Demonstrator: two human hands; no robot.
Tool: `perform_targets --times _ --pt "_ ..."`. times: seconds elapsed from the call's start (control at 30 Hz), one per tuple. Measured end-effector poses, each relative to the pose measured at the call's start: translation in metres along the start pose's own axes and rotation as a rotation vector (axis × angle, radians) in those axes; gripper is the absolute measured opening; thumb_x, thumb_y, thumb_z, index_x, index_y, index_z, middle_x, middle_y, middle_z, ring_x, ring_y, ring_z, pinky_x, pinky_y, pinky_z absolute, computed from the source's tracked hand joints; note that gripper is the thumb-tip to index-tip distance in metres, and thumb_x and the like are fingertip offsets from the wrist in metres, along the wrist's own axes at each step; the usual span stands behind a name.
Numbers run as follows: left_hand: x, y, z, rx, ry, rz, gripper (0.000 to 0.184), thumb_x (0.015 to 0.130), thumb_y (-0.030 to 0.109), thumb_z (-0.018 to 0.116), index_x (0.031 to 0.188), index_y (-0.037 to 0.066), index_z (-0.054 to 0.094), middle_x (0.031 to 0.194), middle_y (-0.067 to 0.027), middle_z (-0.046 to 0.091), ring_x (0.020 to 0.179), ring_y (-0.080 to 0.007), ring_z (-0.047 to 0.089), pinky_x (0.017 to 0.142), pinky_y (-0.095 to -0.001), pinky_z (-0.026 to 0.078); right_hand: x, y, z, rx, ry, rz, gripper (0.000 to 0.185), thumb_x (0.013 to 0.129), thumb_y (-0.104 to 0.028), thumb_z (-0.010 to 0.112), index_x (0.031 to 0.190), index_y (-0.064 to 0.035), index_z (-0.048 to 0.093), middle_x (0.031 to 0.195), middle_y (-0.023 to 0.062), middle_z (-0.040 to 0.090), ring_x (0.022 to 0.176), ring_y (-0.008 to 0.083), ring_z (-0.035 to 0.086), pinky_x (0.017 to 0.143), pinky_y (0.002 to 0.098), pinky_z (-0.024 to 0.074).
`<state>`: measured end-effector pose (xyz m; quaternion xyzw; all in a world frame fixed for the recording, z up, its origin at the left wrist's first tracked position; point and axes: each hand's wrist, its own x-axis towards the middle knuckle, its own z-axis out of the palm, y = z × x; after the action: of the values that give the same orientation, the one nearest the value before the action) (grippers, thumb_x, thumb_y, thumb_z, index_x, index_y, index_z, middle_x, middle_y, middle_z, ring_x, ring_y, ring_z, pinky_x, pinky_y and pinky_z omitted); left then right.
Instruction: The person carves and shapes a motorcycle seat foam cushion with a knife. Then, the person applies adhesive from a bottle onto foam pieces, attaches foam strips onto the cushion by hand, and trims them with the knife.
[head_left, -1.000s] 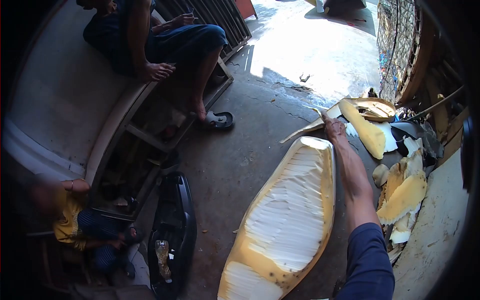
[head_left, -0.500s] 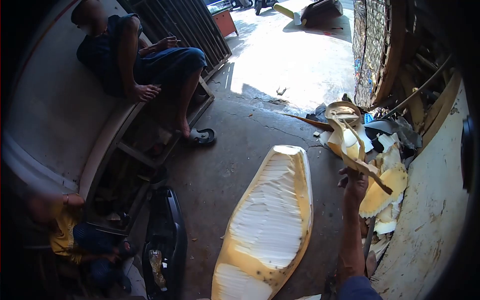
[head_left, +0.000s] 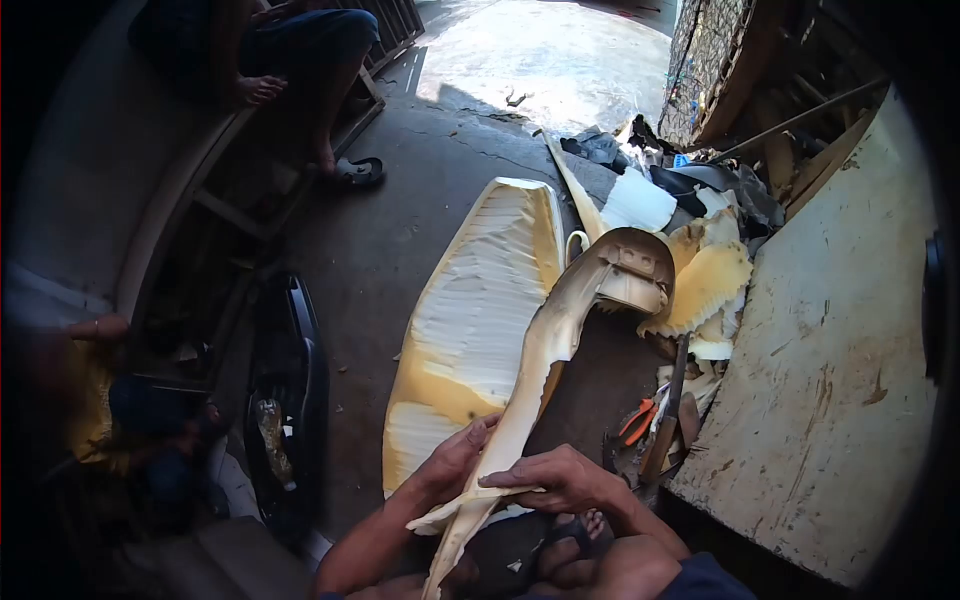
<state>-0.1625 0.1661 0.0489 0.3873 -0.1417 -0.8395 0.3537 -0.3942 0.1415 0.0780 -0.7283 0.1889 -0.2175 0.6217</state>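
A long, thin, curved strip of tan foam (head_left: 540,345) with a wide moulded end reaches from my lap up to the middle right. My left hand (head_left: 455,460) is closed on its lower left side. My right hand (head_left: 565,478) grips the same strip from the right, near a narrow flap that crosses it. Beneath and to the left lies a large seat-shaped foam block (head_left: 470,310), yellow at the edges with a white, ridged cut surface. The strip overlaps the block's right side.
Foam scraps (head_left: 715,275) lie heaped at the right, near orange-handled pliers (head_left: 637,422) and a pale board (head_left: 810,380). A black seat base (head_left: 290,400) holding a plastic bottle (head_left: 272,440) is at left. Two people sit along the left side, one above a sandal (head_left: 358,174).
The tan foam strip has come from the scrap heap to my lap, and both my hands now hold it. My left hand has entered view. The view has shifted.
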Motion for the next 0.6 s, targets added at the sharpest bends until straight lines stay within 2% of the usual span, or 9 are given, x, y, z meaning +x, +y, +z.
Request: perform_targets --times 0.03,0.1,0.17,0.23,0.3,0.33,0.4,0.43,0.6 --pt "0.001 -0.01 0.0 -0.045 -0.045 -0.014 0.057 0.107 0.04 0.05 0.146 0.0 0.04 0.13 -0.0108 0.059 0.111 -0.0165 0.063 0.093 -0.033 0.054 -0.003 0.003 0.008 -0.005 -0.041 0.012 0.051 0.086 -0.004 0.074 0.135 -0.014 0.066 0.098 0.0095 0.073 0.08 0.0265 0.071 0.075 0.0338 0.0562" --pt "0.006 -0.022 -0.006 0.048 0.056 0.018 0.049 0.107 0.034 0.05 0.143 0.0 0.045 0.119 -0.0084 0.064 0.098 -0.013 0.066 0.082 -0.0291 0.057 -0.009 -0.013 -0.005 0.046 -0.072 0.195 0.048 0.089 -0.004 0.073 0.135 -0.0095 0.064 0.098 0.0098 0.075 0.078 0.0215 0.072 0.074 0.0334 0.0566" --pt "-0.002 -0.028 -0.011 0.084 0.086 0.0 0.04 0.107 0.027 0.052 0.137 -0.001 0.052 0.106 -0.0054 0.067 0.083 -0.0095 0.066 0.073 -0.0255 0.057 -0.017 0.013 -0.006 0.002 0.345 0.007 0.044 0.094 -0.009 0.07 0.137 -0.0063 0.061 0.094 0.0077 0.075 0.067 0.0118 0.066 0.062 0.0291 0.0541" --pt "-0.012 -0.03 -0.018 0.172 0.227 0.012 0.031 0.107 0.02 0.052 0.129 -0.001 0.057 0.101 -0.0041 0.068 0.079 -0.0084 0.066 0.071 -0.0248 0.057 -0.018 0.021 -0.015 0.358 0.839 0.292 0.045 0.098 -0.016 0.066 0.14 -0.0028 0.057 0.092 0.0074 0.072 0.069 0.0094 0.063 0.057 0.0254 0.0493" --pt "-0.022 -0.028 -0.021 0.152 0.227 0.027 0.031 0.107 0.02 0.052 0.129 -0.001 0.057 0.102 -0.0043 0.068 0.08 -0.0089 0.066 0.072 -0.0254 0.057 -0.018 0.049 -0.028 0.386 1.094 0.46 0.037 0.102 -0.024 0.061 0.132 -0.0035 0.056 0.088 0.0028 0.066 0.066 0.0066 0.06 0.05 0.0211 0.0428" --pt "-0.025 -0.03 -0.018 0.17 0.288 0.022 0.029 0.108 0.019 0.048 0.128 0.0 0.058 0.094 -0.0026 0.066 0.072 -0.0076 0.063 0.065 -0.0246 0.054 -0.019 0.065 -0.026 0.386 1.098 0.462 0.037 0.102 -0.024 0.061 0.132 -0.0035 0.056 0.088 0.0028 0.066 0.066 0.0066 0.06 0.05 0.0211 0.0428" --pt "-0.031 -0.036 -0.019 0.204 0.294 0.028 0.028 0.108 0.019 0.047 0.128 0.0 0.058 0.096 -0.0041 0.066 0.073 -0.0093 0.064 0.065 -0.0256 0.055 -0.019 0.093 -0.019 0.68 1.066 0.607 0.029 0.103 -0.029 0.059 0.12 -0.0059 0.055 0.09 0.0024 0.063 0.066 0.0065 0.059 0.048 0.0212 0.0431" --pt "-0.032 -0.036 -0.02 0.239 0.296 0.041 0.028 0.109 0.018 0.047 0.127 0.0 0.057 0.097 -0.0056 0.066 0.073 -0.0111 0.065 0.066 -0.0267 0.056 -0.016 0.1 -0.009 0.728 1.042 0.654 0.028 0.103 -0.032 0.059 0.113 -0.0072 0.053 0.098 0.004 0.063 0.075 0.0112 0.065 0.05 0.023 0.0491" --pt "-0.032 -0.046 -0.013 0.133 0.242 -0.051 0.026 0.107 0.014 0.047 0.129 0.001 0.05 0.1 -0.0121 0.066 0.076 -0.0211 0.07 0.069 -0.0338 0.061 0.019 0.094 0.022 0.897 1.057 0.479 0.035 0.098 -0.031 0.068 0.116 -0.0056 0.051 0.106 0.0064 0.064 0.092 0.0212 0.069 0.065 0.0317 0.0612"
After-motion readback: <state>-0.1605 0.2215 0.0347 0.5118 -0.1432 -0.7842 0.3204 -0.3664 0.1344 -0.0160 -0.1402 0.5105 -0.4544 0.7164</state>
